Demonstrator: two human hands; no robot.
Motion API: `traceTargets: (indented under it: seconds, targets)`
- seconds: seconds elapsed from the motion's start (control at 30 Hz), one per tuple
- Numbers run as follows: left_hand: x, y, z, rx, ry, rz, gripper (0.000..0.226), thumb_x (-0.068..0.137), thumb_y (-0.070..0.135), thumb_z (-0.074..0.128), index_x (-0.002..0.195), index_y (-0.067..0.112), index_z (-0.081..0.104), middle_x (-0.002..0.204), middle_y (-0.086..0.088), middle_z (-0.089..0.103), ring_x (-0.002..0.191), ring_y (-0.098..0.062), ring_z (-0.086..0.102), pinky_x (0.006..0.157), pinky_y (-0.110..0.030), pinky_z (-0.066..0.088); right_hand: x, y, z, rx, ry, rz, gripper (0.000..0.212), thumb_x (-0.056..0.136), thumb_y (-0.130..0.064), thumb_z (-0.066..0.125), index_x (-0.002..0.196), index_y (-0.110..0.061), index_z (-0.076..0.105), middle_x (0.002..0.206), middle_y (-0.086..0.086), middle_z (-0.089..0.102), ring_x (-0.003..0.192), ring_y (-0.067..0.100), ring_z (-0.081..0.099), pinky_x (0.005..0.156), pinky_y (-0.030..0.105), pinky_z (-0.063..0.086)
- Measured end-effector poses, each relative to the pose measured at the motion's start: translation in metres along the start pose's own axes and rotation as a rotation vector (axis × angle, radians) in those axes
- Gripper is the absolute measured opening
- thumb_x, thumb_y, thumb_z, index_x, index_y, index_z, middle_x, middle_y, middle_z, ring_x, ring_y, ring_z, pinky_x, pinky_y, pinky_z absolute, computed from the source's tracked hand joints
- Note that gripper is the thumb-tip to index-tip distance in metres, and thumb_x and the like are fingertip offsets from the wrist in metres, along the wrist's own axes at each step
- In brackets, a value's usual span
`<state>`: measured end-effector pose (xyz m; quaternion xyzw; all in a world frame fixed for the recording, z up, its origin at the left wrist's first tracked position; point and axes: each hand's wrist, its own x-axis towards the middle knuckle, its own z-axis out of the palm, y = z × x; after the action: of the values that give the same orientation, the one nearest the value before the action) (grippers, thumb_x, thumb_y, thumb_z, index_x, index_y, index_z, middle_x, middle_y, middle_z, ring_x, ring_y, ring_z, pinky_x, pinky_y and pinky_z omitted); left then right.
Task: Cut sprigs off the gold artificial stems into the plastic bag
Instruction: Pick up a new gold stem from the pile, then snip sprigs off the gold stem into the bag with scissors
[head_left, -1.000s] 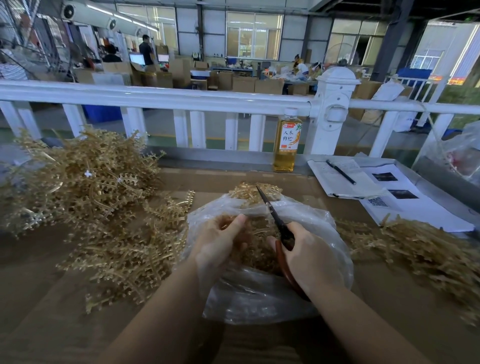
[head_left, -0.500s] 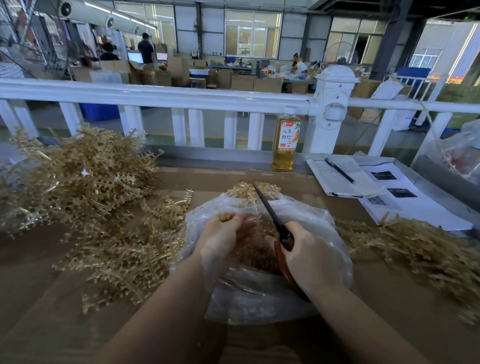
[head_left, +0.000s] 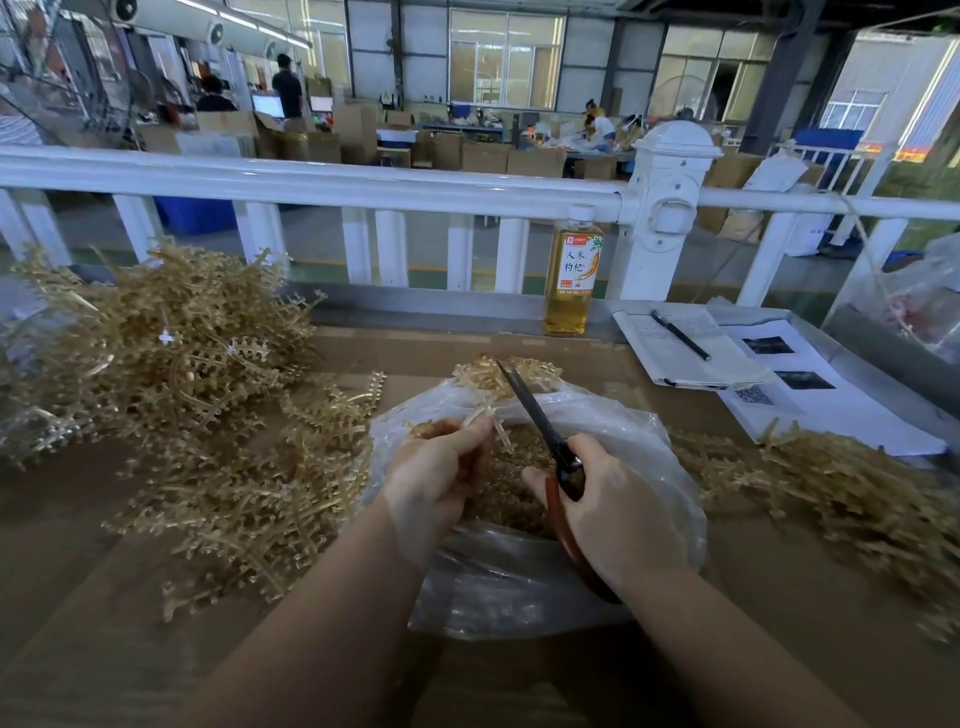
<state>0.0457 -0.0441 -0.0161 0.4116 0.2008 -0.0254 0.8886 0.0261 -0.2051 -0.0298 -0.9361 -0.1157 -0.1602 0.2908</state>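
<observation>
Left hand pinches a gold stem over the open bag; right hand grips the scissors. Best snip low, so sprigs drop inside.

White railing ahead; factory hall, large windows, cardboard boxes.

Plastic bag centre on table, cut sprigs inside; stem pile left, stripped stems right; bottle behind, papers right-rear, pen on notebook.
</observation>
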Motion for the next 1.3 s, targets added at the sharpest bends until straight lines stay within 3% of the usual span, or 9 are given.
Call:
traceTargets:
  seconds: [0.07,0.17,0.3,0.4,0.63,0.83,1.0,1.17,1.3]
  targets:
    - [0.0,0.0,0.001,-0.002,-0.015,-0.017,0.023,0.08,-0.005,0.066,0.072,0.012,0.052,0.073,-0.009,0.067,0.06,-0.014,0.066,0.055,-0.027,0.052,0.0,-0.002,0.002,0.016,-0.008,-0.016,0.029,0.088,-0.054,0.056,0.092,-0.026,0.051,0.078,-0.007,0.057,0.075,0.012,0.055,0.063,0.024,0.04]
    - [-0.001,-0.001,0.001,-0.061,-0.102,-0.041,0.02,0.087,-0.012,0.051,0.079,0.006,0.051,0.075,-0.014,0.069,0.063,-0.018,0.068,0.061,-0.029,0.059,-0.001,-0.001,0.004,0.004,-0.007,-0.021,0.028,0.088,-0.054,0.056,0.093,-0.027,0.049,0.08,-0.006,0.058,0.077,0.013,0.056,0.066,0.025,0.042]
    - [-0.001,-0.003,0.0,-0.087,-0.162,-0.06,0.024,0.086,-0.02,0.039,0.094,-0.002,0.054,0.091,-0.021,0.063,0.083,-0.029,0.066,0.065,-0.032,0.06,0.0,0.002,0.004,0.028,-0.014,-0.001,0.027,0.089,-0.055,0.053,0.097,-0.029,0.051,0.08,-0.009,0.057,0.079,0.012,0.056,0.066,0.026,0.04]
    - [-0.001,-0.006,0.0,-0.026,-0.138,-0.016,0.017,0.084,-0.018,0.05,0.094,-0.006,0.056,0.085,-0.019,0.062,0.076,-0.026,0.068,0.056,-0.026,0.058,0.001,0.004,0.004,0.034,0.004,-0.002,0.026,0.089,-0.054,0.054,0.095,-0.029,0.051,0.077,-0.009,0.057,0.076,0.013,0.056,0.064,0.027,0.043]
    - [-0.003,-0.005,-0.002,-0.01,-0.206,0.039,0.015,0.085,-0.013,0.053,0.096,-0.006,0.06,0.08,-0.014,0.071,0.069,-0.02,0.07,0.06,-0.027,0.058,0.001,0.007,0.003,0.044,0.009,0.004,0.026,0.089,-0.054,0.053,0.095,-0.028,0.051,0.075,-0.009,0.057,0.073,0.011,0.056,0.064,0.028,0.046]
    - [-0.002,-0.004,-0.003,0.062,-0.151,0.12,0.014,0.085,-0.012,0.055,0.086,0.0,0.062,0.074,-0.011,0.066,0.069,-0.019,0.068,0.063,-0.031,0.06,0.001,0.006,0.002,0.067,0.044,0.002,0.023,0.089,-0.055,0.053,0.09,-0.033,0.05,0.072,-0.012,0.056,0.07,0.002,0.054,0.056,0.015,0.034]
    - [-0.003,-0.004,-0.003,0.134,-0.067,0.224,0.017,0.08,-0.01,0.065,0.086,0.003,0.056,0.066,-0.009,0.068,0.061,-0.018,0.069,0.056,-0.028,0.058,0.001,0.002,-0.001,0.091,0.076,-0.018,0.022,0.089,-0.053,0.056,0.083,-0.036,0.043,0.061,-0.014,0.05,0.06,-0.004,0.049,0.051,0.012,0.031]
    - [-0.008,-0.004,-0.004,0.078,-0.232,0.089,0.015,0.085,-0.014,0.051,0.088,0.0,0.056,0.077,-0.015,0.068,0.069,-0.021,0.07,0.06,-0.029,0.058,0.005,0.001,-0.004,0.158,0.051,0.039,0.019,0.092,-0.048,0.056,0.089,-0.029,0.054,0.064,-0.01,0.058,0.06,0.002,0.057,0.05,0.013,0.033]
    - [-0.014,0.0,-0.005,0.026,-0.358,-0.011,0.031,0.088,-0.02,0.033,0.101,-0.005,0.058,0.093,-0.019,0.067,0.083,-0.026,0.07,0.075,-0.034,0.059,0.007,0.006,-0.007,0.123,0.083,0.078,0.011,0.095,-0.039,0.055,0.09,-0.029,0.056,0.064,-0.012,0.058,0.062,0.004,0.057,0.05,0.017,0.033]
